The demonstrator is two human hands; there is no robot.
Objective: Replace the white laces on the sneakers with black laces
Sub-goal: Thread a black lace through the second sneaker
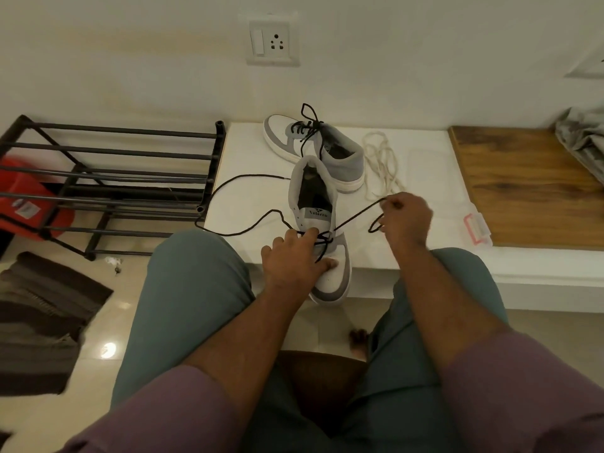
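The near sneaker (322,230) lies at the middle of the frame on the white table (425,191), toe toward the person and hanging over the table's front edge. A black lace (255,223) is threaded only through its lowest eyelets, near the toe; the upper eyelets by the tongue look bare. The left hand (294,259) rests on the toe with fingers spread, pressing down where the lace crosses. The right hand (407,217), right of the shoe, is clenched on one end of the lace and draws it taut and up from the eyelets. The other end runs in a long slack loop off to the left, toward the rack.

The far sneaker (317,148), just behind and touching the near one at the heel, already carries black lacing with loose ends standing up. The white laces (380,165) lie in a heap right of it, taken out. So, as I judge it, one shoe is done and the second is barely begun; most eyelets remain.

A black metal rack (111,181) stands at left, close to the slack lace, which could snag on it. A wooden board (526,188) lies at right, a small pink-edged packet (477,228) beside it. A wall socket (273,40) sits at upper centre; a dark mat (42,322) lies lower left.
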